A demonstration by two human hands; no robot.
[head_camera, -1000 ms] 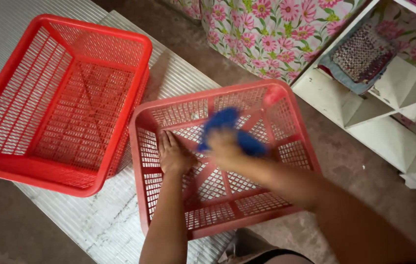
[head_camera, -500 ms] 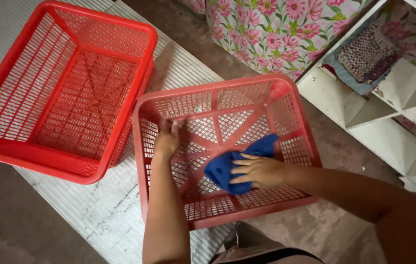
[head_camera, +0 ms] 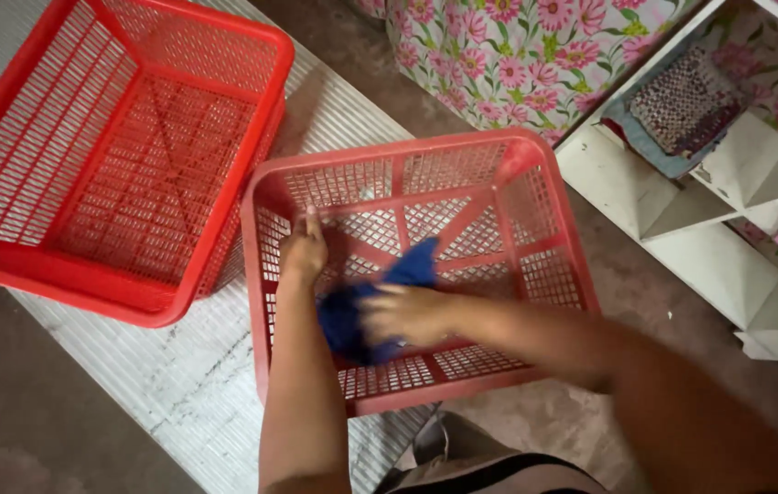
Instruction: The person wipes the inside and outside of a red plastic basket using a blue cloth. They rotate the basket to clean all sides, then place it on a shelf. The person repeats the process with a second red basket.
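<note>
Blue cloth [head_camera: 366, 311] in red basket [head_camera: 535, 174], ribbed sheet [head_camera: 197, 384], perhaps metal

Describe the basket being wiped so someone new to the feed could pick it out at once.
On the pale ribbed sheet lying on the floor sit two red lattice baskets. The one meant is the basket nearer the white shelf unit, the right-hand basket. Unlike the neighbouring basket, it has both hands inside: the left hand braced on the bottom, the right hand pressing a blue cloth.

Two red baskets [head_camera: 535, 192] [head_camera: 114, 155], one blue cloth [head_camera: 380, 293].
</note>
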